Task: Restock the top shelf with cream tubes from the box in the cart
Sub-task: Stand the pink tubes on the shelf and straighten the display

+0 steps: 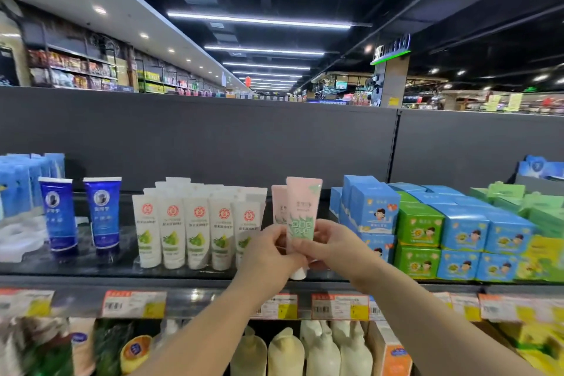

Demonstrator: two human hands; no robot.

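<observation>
A pink cream tube [302, 204] with a green pattern and a white cap stands upright at the front of the top shelf [189, 273]. My left hand [270, 255] and my right hand [328, 246] both pinch its lower half from either side. A second pink tube [278, 203] stands just behind it to the left. The box and the cart are out of view.
White tubes [198, 229] with green fruit prints stand in rows left of the pink tubes, and two dark blue tubes [81, 217] further left. Blue and green cartons [442, 229] are stacked to the right. Price tags [338, 307] line the shelf edge; bottles [305, 351] stand below.
</observation>
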